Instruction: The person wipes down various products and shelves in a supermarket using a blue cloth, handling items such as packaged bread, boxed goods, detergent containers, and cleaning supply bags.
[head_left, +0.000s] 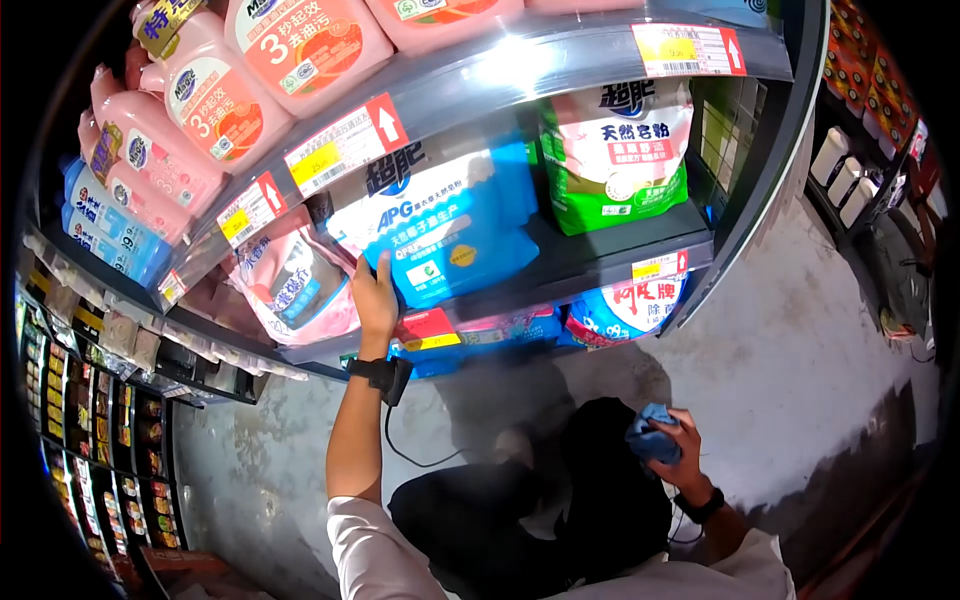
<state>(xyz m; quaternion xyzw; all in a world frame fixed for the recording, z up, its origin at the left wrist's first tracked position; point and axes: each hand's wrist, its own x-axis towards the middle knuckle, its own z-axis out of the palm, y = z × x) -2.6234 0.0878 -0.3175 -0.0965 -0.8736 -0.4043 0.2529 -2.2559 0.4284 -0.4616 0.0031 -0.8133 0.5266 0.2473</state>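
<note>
My left hand (373, 298) is at the lower left edge of a blue and white bag of soap powder (450, 232) on a middle shelf, its fingers against the bag's front. Whether it grips the bag or only touches it, I cannot tell. My right hand (681, 448), low on the right beside my knee, holds a crumpled blue cloth (654, 433). A pink bag of laundry product (296, 281) stands left of the blue bag. To the right, a green and white bag of soap powder (616, 161) stands upright on the same shelf.
Pink cleaner bottles (307, 52) fill the shelf above, behind a curved shelf edge (480, 82) with price tags. Below stands a blue and white detergent bag (626, 311). Packed shelves (105, 450) are at the far left; white bottles (846, 180) stand on a right-hand rack. Concrete floor (780, 367) lies below.
</note>
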